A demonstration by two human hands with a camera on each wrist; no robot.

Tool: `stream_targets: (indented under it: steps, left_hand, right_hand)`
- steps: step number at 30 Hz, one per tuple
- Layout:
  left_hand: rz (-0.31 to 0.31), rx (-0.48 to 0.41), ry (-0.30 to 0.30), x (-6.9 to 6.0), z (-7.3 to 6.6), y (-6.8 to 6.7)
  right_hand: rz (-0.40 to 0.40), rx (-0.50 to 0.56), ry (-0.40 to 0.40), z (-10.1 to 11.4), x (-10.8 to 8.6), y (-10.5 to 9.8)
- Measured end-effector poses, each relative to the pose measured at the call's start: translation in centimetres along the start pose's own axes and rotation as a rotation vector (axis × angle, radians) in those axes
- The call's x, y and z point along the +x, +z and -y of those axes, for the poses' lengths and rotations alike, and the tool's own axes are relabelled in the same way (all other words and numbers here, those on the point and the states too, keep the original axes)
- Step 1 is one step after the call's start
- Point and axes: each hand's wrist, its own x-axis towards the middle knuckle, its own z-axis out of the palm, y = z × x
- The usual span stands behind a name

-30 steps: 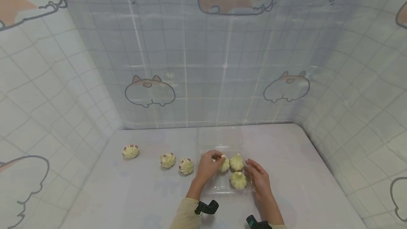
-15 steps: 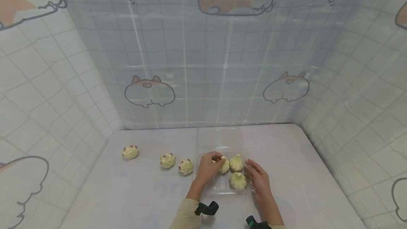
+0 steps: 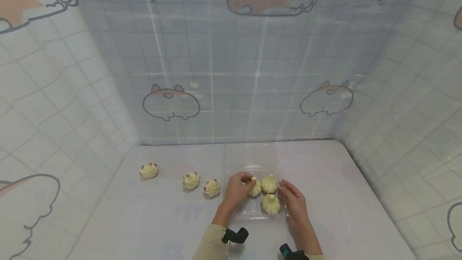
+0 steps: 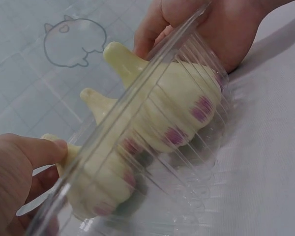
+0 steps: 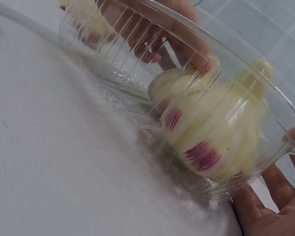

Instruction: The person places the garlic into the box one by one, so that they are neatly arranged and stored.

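White desk (image 3: 346, 212): clear tray (image 3: 249, 212), lid (image 3: 249, 153) open toward far edge, three garlic bulbs (image 3: 270, 204) visible inside; three loose bulbs (image 3: 191, 180) toward left edge. Looks half done. Left hand (image 3: 236, 189) pinches one trayed bulb (image 3: 256, 189) by its stem; right hand (image 3: 294, 204), fingers apart, beside tray's right edge.

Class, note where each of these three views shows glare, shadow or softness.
Head view: pale vertical streaks gleam on the gridded backdrop; left wrist: glints along the clear container, shadow beneath the garlic bulbs; right wrist: a bright line along the container's rim, the upper-left bulb looks soft.
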Motion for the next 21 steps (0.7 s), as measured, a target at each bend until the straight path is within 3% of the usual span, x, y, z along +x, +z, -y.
stream_targets:
  steps: [21]
  left_hand:
    - [-0.023,0.006,0.037,0.14,0.11,0.21]
  right_hand:
    - [-0.021,-0.030,-0.017,0.46,-0.63,0.04]
